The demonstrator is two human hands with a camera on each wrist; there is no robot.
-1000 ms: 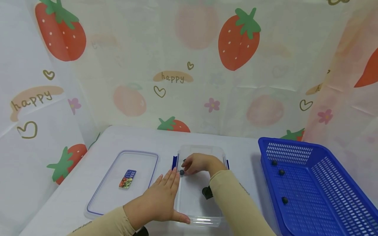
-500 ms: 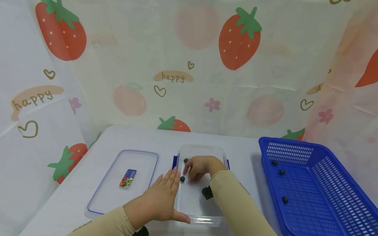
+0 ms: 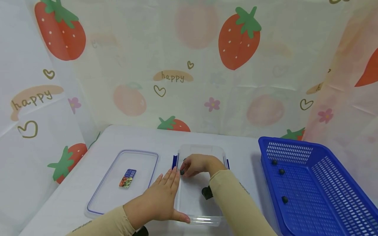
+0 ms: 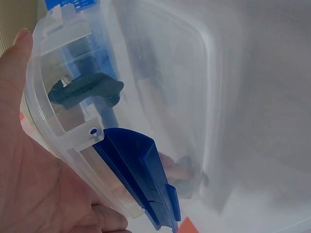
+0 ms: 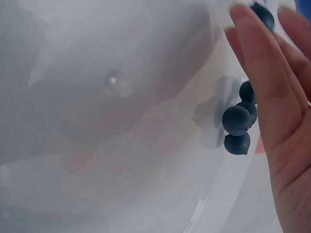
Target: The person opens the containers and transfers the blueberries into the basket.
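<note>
A clear plastic box (image 3: pixel 200 205) with blue side clips stands in the middle of the table. My left hand (image 3: pixel 160 200) lies against its left side with fingers straight, the thumb at the near rim. In the left wrist view the palm rests by the box wall and a blue clip (image 4: pixel 141 170). My right hand (image 3: pixel 196 165) is inside the box, near its left wall. Its fingertips pinch a dark blueberry (image 5: pixel 263 17). Beside that hand, several blueberries (image 5: pixel 236 120) cluster at the box wall in the right wrist view; the hand partly hides them.
A clear lid (image 3: pixel 103 196) with a blue seal and fruit label (image 3: pixel 128 178) lies at the left. On the right stands a blue slotted basket (image 3: pixel 317 183) with 3 blueberries (image 3: pixel 282 171) visible. A patterned curtain (image 3: pixel 177 98) hangs behind the table.
My right hand dips and opens out a little half a second ago, with a blueberry below it. Now it is back up and left with a blueberry at its fingertips. My left hand stays put.
</note>
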